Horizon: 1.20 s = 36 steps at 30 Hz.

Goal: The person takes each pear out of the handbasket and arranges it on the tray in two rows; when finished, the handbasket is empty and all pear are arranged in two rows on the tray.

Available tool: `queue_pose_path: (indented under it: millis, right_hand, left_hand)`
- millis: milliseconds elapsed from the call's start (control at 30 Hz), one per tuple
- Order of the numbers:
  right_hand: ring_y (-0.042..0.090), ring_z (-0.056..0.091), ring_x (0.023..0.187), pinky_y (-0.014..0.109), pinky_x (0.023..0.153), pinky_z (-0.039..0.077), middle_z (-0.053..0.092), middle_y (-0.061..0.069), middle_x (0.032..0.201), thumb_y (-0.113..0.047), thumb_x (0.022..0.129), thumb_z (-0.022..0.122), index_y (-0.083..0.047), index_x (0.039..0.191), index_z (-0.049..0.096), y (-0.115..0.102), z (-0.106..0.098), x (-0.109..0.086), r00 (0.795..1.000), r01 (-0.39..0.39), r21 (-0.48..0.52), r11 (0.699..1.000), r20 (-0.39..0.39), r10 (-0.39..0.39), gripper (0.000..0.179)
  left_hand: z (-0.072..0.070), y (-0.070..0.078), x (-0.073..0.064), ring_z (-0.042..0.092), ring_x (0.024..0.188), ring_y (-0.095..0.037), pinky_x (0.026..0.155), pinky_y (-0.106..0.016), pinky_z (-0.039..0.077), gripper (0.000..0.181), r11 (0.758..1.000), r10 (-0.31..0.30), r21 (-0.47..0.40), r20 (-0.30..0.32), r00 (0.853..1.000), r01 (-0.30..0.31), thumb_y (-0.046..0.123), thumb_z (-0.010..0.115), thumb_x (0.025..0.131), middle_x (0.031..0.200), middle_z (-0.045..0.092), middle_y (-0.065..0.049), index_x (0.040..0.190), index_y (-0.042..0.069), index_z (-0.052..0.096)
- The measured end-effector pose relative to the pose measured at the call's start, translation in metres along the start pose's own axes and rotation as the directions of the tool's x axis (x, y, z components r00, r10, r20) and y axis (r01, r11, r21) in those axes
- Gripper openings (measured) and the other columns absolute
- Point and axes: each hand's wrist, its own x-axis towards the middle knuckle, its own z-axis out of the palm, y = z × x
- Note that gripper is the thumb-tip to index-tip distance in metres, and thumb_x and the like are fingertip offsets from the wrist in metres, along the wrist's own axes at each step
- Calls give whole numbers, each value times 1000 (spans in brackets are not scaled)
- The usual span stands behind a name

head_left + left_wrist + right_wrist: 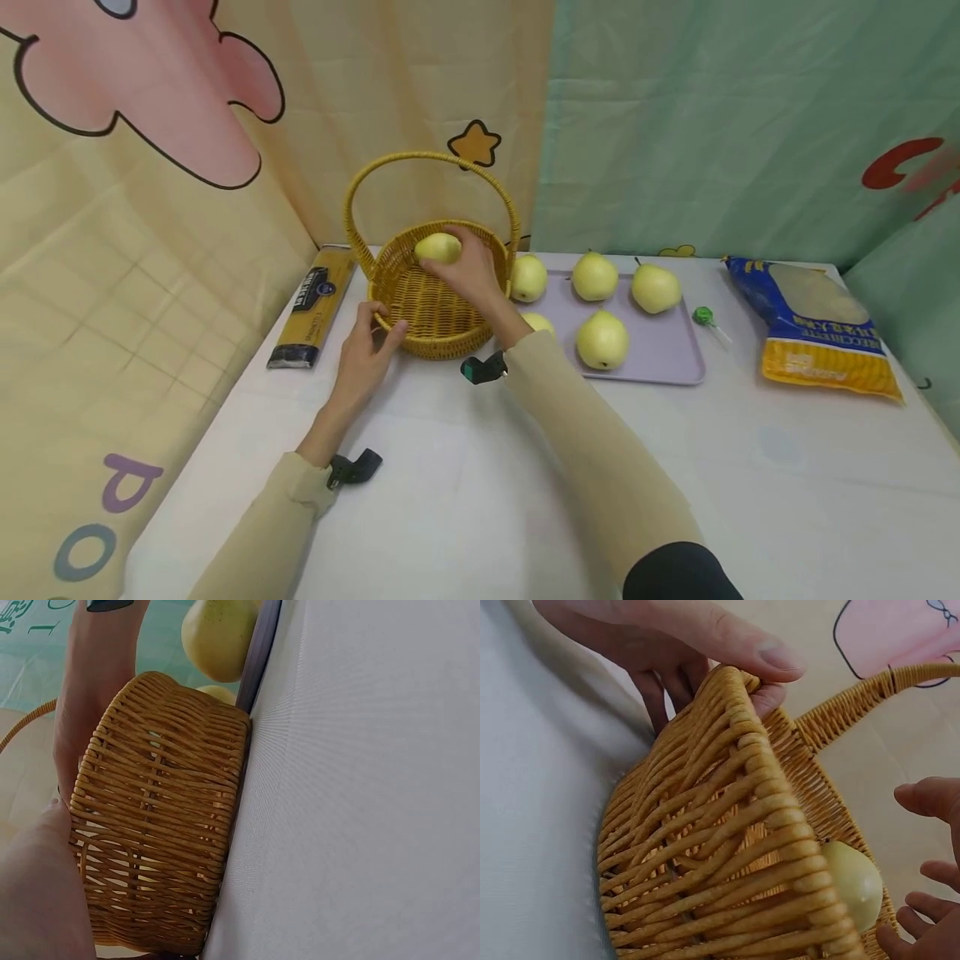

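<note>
A yellow wicker basket [442, 346] with a tall arched handle stands at the back of the table. My left hand [363, 354] grips its near left rim, thumb over the edge, as the right wrist view also shows. Inside the basket lies a pale yellow-green pear [855, 885], close to the far wall. My right hand [474, 271] reaches in over the right side, right at the pear. Its fingers [926, 904] are spread beside the fruit in the right wrist view, not closed round it. The wicker side [157, 802] fills much of the left wrist view.
Right of the basket, a lilac tray [652, 358] bears several pears [602, 340], one partly behind my right forearm. A green-topped lollipop [703, 316] and a blue-and-yellow bag [817, 325] lie farther right. A long yellow packet [313, 304] lies left of the basket. Curtains hang behind.
</note>
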Motion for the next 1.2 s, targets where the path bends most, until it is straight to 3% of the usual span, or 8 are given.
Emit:
queue_pose_path:
  millis: [300, 500, 700, 900, 1033, 1200]
  right_hand:
    - [32, 54, 137, 48, 114, 47, 54, 15, 153, -23, 94, 77, -7, 157, 47, 13, 24, 11, 999, 5, -36, 999, -34, -7, 72]
    - [33, 49, 142, 50, 120, 41, 51, 14, 156, -20, 96, 76, -9, 158, 46, 15, 25, 17, 1000, -13, -46, 999, -19, 12, 70]
    - [30, 46, 147, 46, 125, 35, 49, 14, 158, -19, 96, 77, -8, 158, 46, 22, 25, 27, 1000, -23, -118, 993, 5, 24, 71]
    - [31, 47, 144, 44, 119, 43, 48, 14, 157, -18, 95, 78, -8, 159, 43, 24, 26, 31, 999, -34, -167, 985, 35, 40, 73]
    - [32, 49, 141, 45, 118, 44, 50, 16, 153, -18, 94, 80, -8, 157, 43, 25, 27, 32, 998, -38, -192, 981, 43, 47, 74]
    - [33, 51, 139, 45, 116, 45, 54, 16, 148, -17, 91, 84, -10, 154, 46, 25, 29, 32, 997, -53, -208, 977, 44, 63, 74]
  left_hand:
    - [-1, -1, -2, 49, 146, -40, 123, -59, 39, 50, 1000, -8, 16, -2, 1000, 8, 53, 56, 107, 146, 54, -19, 133, 13, 41]
    - [3, 0, -1, 48, 147, -40, 123, -58, 39, 50, 1000, -1, 14, 0, 1000, 1, 52, 57, 107, 144, 54, -18, 134, 13, 41]
    - [4, 1, -1, 48, 147, -41, 123, -59, 39, 54, 1000, -12, 0, 8, 1000, 12, 52, 56, 107, 149, 52, -19, 141, 12, 40]
    - [4, -4, 1, 39, 153, -41, 125, -58, 36, 66, 998, -11, -64, 6, 1000, 11, 46, 53, 110, 170, 31, -17, 166, 28, 22]
    - [4, -7, 3, 35, 156, -39, 127, -55, 34, 72, 996, -12, -86, 7, 1000, 13, 43, 52, 111, 174, 24, -14, 169, 36, 11]
    - [4, -7, 3, 30, 159, -37, 130, -52, 30, 72, 994, -18, -108, 21, 1000, 20, 43, 51, 111, 176, 20, -11, 169, 38, 9]
